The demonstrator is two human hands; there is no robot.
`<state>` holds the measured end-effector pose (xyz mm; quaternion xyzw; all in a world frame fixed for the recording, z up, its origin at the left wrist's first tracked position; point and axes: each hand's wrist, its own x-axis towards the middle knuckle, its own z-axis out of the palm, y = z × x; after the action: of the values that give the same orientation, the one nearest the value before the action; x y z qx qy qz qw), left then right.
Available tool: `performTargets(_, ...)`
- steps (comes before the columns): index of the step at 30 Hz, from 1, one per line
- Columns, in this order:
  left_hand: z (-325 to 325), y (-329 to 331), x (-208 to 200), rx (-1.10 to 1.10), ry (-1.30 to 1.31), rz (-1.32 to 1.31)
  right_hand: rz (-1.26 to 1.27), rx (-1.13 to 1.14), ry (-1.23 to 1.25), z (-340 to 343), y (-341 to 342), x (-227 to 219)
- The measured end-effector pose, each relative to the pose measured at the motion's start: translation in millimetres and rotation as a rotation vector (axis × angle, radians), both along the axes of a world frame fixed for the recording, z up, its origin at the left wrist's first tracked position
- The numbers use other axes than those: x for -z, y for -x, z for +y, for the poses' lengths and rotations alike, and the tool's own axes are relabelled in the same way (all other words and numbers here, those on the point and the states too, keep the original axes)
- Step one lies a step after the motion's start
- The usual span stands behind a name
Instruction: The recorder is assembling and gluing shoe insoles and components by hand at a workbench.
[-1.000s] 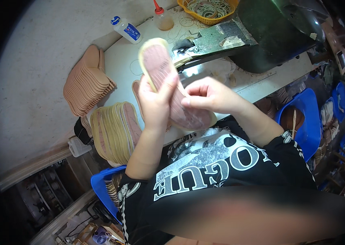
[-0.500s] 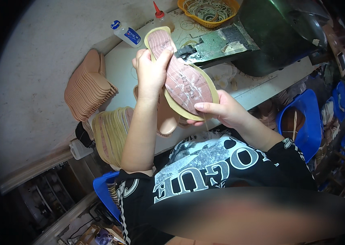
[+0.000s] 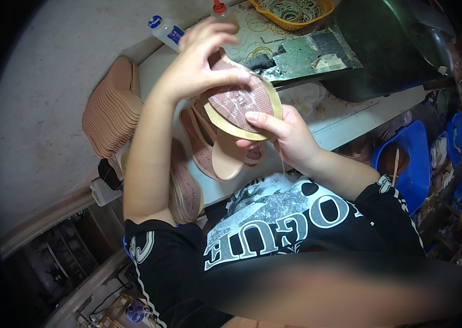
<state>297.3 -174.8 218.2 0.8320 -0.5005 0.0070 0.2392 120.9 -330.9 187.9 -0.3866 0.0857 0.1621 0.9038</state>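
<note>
A pinkish-brown shoe insole [image 3: 230, 104] with a pale yellow border is held up above the worktable, its wide end toward me. My right hand [image 3: 292, 134] grips that wide end, with the thumb on the upper face and the fingers underneath. Over the narrow end spreads my left hand [image 3: 195, 68], its fingers apart and slightly blurred and its thumb touching the insole's face. Below the held piece, smooth tan insoles [image 3: 227, 157] lie on the table. Beside my left forearm is a pile of yellow-edged insoles [image 3: 186, 188], partly hidden by the arm.
A fanned stack of tan insoles [image 3: 112, 112] leans by the wall at left. Behind my hands are a white bottle [image 3: 165, 31], a red-capped bottle [image 3: 225, 16] and an orange basket [image 3: 291, 24] of bands. A green machine [image 3: 318, 57] stands at the back right, a blue bin [image 3: 405, 164] at right.
My left hand has loosened from the insole's narrow end and spread its fingers. The insole has tipped and moved slightly left and nearer, still in my right hand. My left forearm has swung left.
</note>
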Motion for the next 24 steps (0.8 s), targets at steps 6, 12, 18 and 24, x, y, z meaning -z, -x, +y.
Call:
performTargets(6,-10.5,-20.0,-24.5,0.029,-0.437,0.529,-0.013,-0.003,0.031,2.0,-11.3,-6.2)
performTargets(12,-5.2,-30.7,-16.7,0.072,-0.323,0.755,-0.002,-0.046,0.073,-2.3,-19.5,-7.3)
performTargets(18,3.3,-34.0,-16.1,0.023,-0.306,0.885,-0.061,-0.072,0.1,-3.7,-21.7,-7.2)
performTargets(24,17.2,-21.2,-18.4,-0.111,-0.263,0.911,-0.024,-0.015,0.014,-1.8,-22.4,-9.2)
